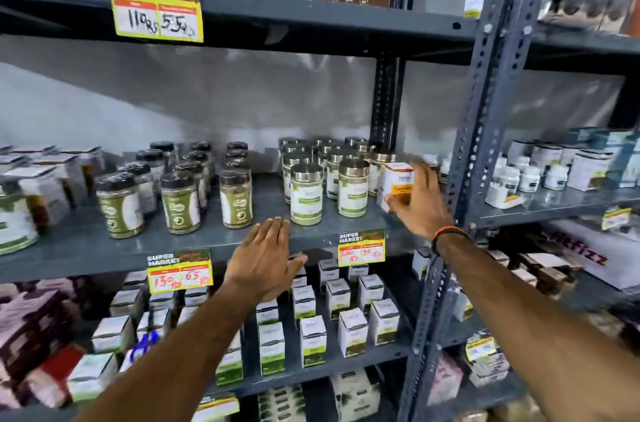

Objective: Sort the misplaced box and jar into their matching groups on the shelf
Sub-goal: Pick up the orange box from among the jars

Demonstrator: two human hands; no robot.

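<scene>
The right hand (pixel 420 200) has its grip closed around a white-and-orange box (pixel 397 184) at the right end of the middle shelf (pixel 86 241), just beside the silver-lidded jars (pixel 322 179), while the left hand (pixel 265 259) hovers flat and empty by the shelf edge.

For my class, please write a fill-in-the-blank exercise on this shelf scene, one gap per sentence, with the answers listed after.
1. The right hand grips a white and ______ box.
2. The left hand hovers open and holds ______.
3. The box sits beside jars with ______ lids.
4. A band circles the ______ wrist.

Missing words: orange; nothing; silver; right
</scene>
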